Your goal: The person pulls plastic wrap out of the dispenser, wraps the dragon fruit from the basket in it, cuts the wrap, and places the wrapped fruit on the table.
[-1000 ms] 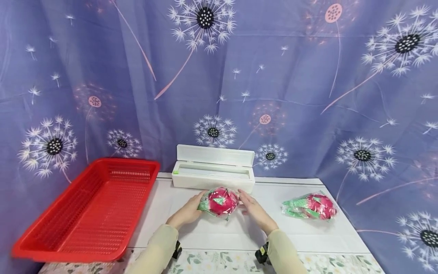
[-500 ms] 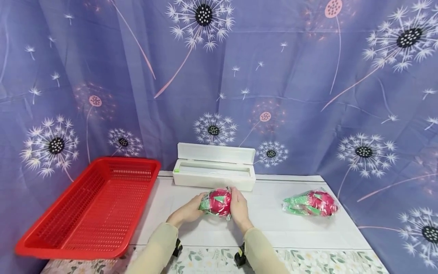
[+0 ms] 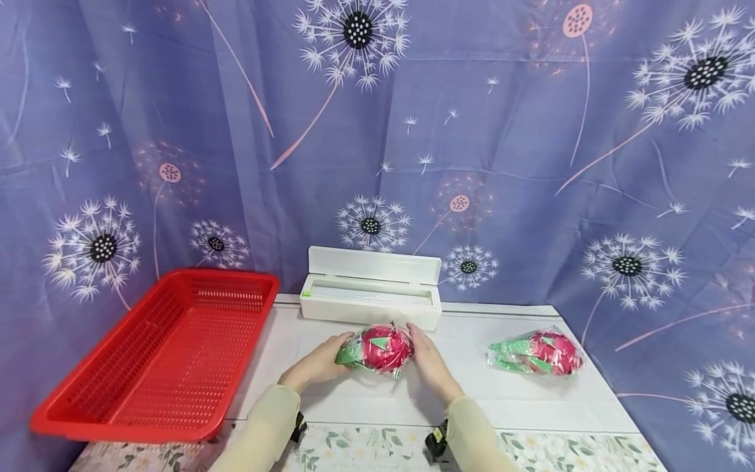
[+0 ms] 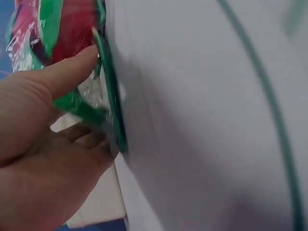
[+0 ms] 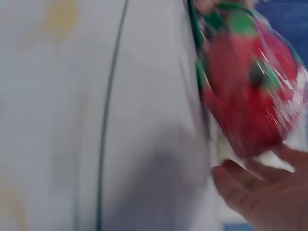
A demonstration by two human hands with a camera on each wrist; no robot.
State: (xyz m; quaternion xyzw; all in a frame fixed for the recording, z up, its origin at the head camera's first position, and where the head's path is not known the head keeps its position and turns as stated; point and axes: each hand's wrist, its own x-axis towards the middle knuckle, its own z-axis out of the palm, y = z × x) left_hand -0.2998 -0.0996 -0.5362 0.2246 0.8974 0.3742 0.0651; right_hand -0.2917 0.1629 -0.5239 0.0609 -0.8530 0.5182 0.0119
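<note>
While both hands cradle it from opposite sides, the wrapped dragon fruit [image 3: 380, 347] sits on the white table [image 3: 472, 400], just in front of the white film dispenser box [image 3: 370, 296]. The left hand [image 3: 321, 362] cups its green-tipped end with relaxed fingers [image 4: 72, 70] touching the film; the right hand [image 3: 429, 362] presses flat against the far side. Clingfilm likely makes it slick, and the leafy scales look bendable, so the round red body seems the safest hold. A second wrapped fruit [image 3: 535, 354] lies well apart on the right; a red basket [image 3: 159, 357] stands to the left
</note>
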